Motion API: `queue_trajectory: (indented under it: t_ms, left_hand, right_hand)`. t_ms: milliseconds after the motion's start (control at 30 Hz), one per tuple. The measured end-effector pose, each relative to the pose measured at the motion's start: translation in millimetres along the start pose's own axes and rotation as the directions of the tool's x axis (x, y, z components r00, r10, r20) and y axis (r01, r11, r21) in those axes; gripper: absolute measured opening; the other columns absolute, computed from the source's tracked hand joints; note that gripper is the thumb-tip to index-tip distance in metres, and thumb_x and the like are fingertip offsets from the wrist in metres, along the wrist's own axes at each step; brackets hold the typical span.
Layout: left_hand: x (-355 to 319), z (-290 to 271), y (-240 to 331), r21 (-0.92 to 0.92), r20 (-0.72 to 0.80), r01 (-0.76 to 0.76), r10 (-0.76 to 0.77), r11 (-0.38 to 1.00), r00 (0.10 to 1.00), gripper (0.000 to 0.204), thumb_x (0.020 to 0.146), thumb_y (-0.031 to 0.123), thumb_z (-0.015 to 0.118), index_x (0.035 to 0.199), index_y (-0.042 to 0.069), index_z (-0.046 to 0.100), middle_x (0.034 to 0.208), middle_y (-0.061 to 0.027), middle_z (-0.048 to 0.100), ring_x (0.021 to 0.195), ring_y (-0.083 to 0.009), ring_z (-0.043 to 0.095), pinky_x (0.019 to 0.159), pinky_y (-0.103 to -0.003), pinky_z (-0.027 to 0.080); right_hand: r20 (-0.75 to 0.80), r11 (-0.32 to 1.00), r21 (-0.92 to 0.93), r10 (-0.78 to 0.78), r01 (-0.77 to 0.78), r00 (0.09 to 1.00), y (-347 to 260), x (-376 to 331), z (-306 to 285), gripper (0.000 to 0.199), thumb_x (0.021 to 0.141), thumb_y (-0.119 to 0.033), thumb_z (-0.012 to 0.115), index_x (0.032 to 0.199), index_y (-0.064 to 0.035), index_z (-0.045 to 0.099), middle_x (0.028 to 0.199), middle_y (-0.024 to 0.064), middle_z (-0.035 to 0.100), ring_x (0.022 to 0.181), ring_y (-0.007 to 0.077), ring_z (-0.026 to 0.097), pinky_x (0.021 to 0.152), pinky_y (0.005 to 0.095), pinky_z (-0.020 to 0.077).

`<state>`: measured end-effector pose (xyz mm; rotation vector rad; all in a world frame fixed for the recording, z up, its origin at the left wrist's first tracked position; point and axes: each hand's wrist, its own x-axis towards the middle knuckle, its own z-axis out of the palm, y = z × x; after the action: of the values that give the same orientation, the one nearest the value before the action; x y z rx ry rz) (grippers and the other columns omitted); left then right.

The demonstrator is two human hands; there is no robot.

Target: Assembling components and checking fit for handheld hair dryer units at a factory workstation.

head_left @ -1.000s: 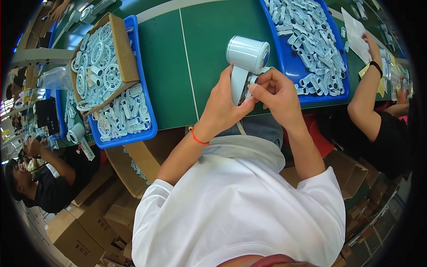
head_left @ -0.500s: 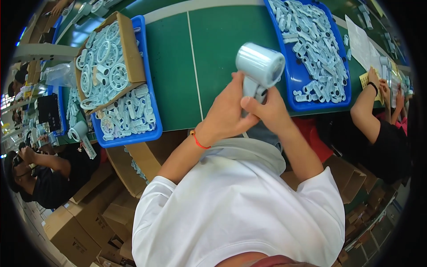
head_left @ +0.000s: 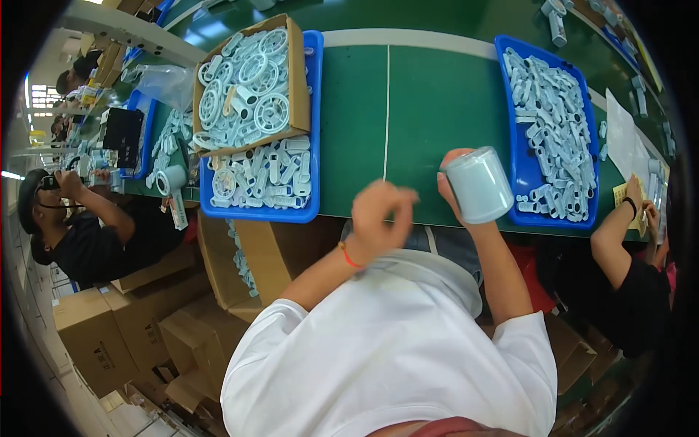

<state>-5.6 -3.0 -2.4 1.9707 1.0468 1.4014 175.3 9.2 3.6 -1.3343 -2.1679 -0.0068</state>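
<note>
My right hand point(head_left: 454, 191) is closed around a light blue hair dryer body point(head_left: 480, 185), over the table's near edge. Its glossy, cup-shaped barrel faces me, and the handle is hidden behind the barrel and my fingers. To its left, apart from the dryer, my left hand point(head_left: 380, 217) hovers at the same edge. Its fingers are loosely bent, with a gap between thumb and forefinger. That hand is somewhat blurred, and nothing shows in it.
A blue tray point(head_left: 313, 138) at left carries small light blue parts and a cardboard box point(head_left: 297, 80) of ring-shaped parts. Another blue tray point(head_left: 518, 191) of parts stands at right. Co-workers sit on both sides; one's forearm point(head_left: 615, 244) is at right. Cartons point(head_left: 91, 349) stand lower left.
My left hand has let go of the hair dryer body and moved away from it. My right hand has turned the dryer and lowered it toward me. The view has shifted left.
</note>
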Motion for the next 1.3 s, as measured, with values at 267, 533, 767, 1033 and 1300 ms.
queue_trajectory:
  t_ms: [267, 533, 767, 1033, 1300]
  left_hand:
    - [40, -4, 22, 0.377, 0.388, -0.341, 0.188, 0.861, 0.902, 0.044, 0.067, 0.026, 0.069, 0.106, 0.008, 0.058, 0.104, -0.012, 0.054, 0.1, -0.0278, 0.051, 0.083, -0.043, 0.04]
    - [42, -1, 9, 0.609, 0.454, -0.341, 0.038, 0.716, 0.89, 0.054, 0.061, 0.023, 0.074, 0.108, 0.006, 0.057, 0.1, -0.0049, 0.056, 0.103, -0.027, 0.051, 0.085, -0.045, 0.038]
    - [40, -1, 0, 0.505, 0.486, -0.39, 0.12, 0.77, 0.866, 0.047, 0.065, 0.023, 0.071, 0.107, 0.006, 0.058, 0.099, -0.0059, 0.058, 0.096, -0.0278, 0.05, 0.081, -0.041, 0.039]
    - [41, 0, 0, 0.529, 0.511, -0.393, 0.088, 0.752, 0.855, 0.049, 0.059, 0.021, 0.074, 0.104, 0.008, 0.059, 0.097, -0.0055, 0.059, 0.093, -0.0264, 0.052, 0.081, -0.04, 0.039]
    - [47, -7, 13, 0.582, 0.267, -0.323, 0.199, 0.746, 0.943, 0.064, 0.063, 0.032, 0.076, 0.117, 0.009, 0.051, 0.118, -0.0084, 0.047, 0.112, -0.0262, 0.042, 0.093, -0.045, 0.033]
  right_hand:
    - [0.146, 0.966, 0.257, -0.014, -0.024, 0.989, -13, 9, -4, 0.049, 0.067, -0.007, 0.063, 0.114, -0.0037, 0.049, 0.106, 0.0131, 0.054, 0.104, 0.0277, 0.051, 0.091, 0.0372, 0.0366]
    - [0.171, 0.978, 0.199, 0.021, -0.056, 0.985, -3, -9, -9, 0.049, 0.071, -0.005, 0.063, 0.118, -0.0017, 0.05, 0.119, 0.0148, 0.05, 0.108, 0.03, 0.048, 0.091, 0.0401, 0.0365]
    - [0.032, 0.975, 0.213, 0.056, -0.061, 0.998, -1, -21, 4, 0.046, 0.072, -0.007, 0.063, 0.116, -0.0018, 0.051, 0.114, 0.0124, 0.053, 0.101, 0.0307, 0.051, 0.087, 0.0404, 0.0384]
    - [0.07, 0.99, 0.125, 0.049, -0.057, 0.996, -5, -17, 7, 0.054, 0.063, -0.006, 0.07, 0.114, -0.0019, 0.053, 0.109, 0.0128, 0.055, 0.1, 0.03, 0.051, 0.087, 0.0393, 0.0382]
    - [-0.012, 0.926, 0.33, 0.199, -0.184, 0.98, -1, -20, -2, 0.06, 0.061, -0.003, 0.071, 0.118, -0.0033, 0.053, 0.11, 0.0143, 0.055, 0.1, 0.0305, 0.051, 0.085, 0.0357, 0.0406]
